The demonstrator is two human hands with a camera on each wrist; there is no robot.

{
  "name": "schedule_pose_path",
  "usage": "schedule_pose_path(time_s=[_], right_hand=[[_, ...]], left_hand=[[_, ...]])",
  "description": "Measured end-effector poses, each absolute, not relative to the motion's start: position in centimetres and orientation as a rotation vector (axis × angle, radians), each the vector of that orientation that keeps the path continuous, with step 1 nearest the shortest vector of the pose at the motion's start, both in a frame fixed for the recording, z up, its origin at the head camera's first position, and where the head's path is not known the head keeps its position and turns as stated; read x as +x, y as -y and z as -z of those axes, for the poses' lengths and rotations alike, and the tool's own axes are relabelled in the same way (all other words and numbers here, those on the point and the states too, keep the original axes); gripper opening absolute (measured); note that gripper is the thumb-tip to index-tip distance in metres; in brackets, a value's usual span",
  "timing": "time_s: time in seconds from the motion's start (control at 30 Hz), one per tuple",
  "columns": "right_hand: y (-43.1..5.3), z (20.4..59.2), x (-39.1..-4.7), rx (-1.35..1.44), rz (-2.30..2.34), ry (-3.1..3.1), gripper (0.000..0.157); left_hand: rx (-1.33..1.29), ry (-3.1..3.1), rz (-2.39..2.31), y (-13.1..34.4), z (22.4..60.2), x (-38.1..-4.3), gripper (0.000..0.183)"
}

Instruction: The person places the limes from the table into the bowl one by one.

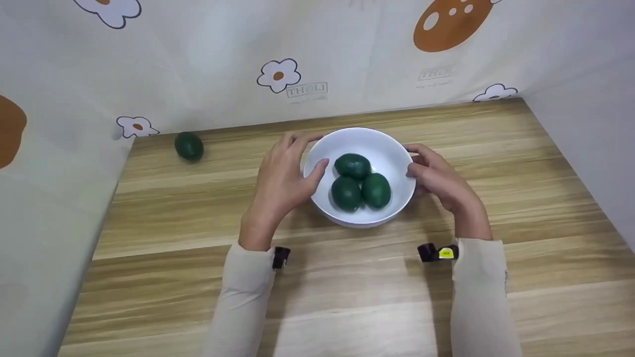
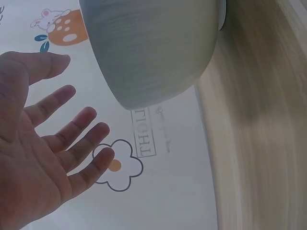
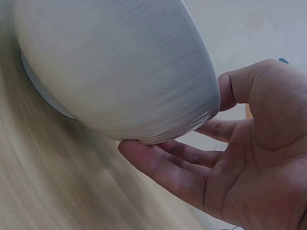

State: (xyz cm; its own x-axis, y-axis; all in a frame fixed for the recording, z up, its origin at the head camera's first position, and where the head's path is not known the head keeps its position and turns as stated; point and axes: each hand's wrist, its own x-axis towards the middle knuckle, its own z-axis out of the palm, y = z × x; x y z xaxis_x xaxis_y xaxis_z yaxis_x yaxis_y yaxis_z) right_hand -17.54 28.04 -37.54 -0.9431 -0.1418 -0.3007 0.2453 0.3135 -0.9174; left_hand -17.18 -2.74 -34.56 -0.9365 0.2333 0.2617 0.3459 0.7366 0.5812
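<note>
Gripping bowl [image 1: 384, 148] before mirrored "LIGHT" lettering [image 1: 307, 90]

One deep, round white bowl [image 1: 386, 154], smooth-walled, upright at the wood-grain bench [image 1: 198, 218], rim in the right hand [image 1: 441, 181]. Three dark-green, egg-shaped objects [image 1: 376, 191], smooth-skinned, clustered together on its inner floor.

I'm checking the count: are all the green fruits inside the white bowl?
No, one green fruit lies on the wooden table toward the far left corner, apart from the white bowl that holds three others.
</note>
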Motion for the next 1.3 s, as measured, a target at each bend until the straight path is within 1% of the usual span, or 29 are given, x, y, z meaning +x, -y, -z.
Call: schedule_pose_path(time_s=[0.63, 1.3], right_hand=[[-28.2, 37.5, -17.4, 0.118, 1.675, -2.263, 0.064], [-28.3, 37.4, -17.5, 0.123, 1.683, -2.246, 0.063]], left_hand=[[-0.437, 2.778, 0.978, 3.7, 35.8, -18.5, 0.049], [-0.309, 2.808, 0.973, 4.3, 36.8, -20.0, 0.057]])
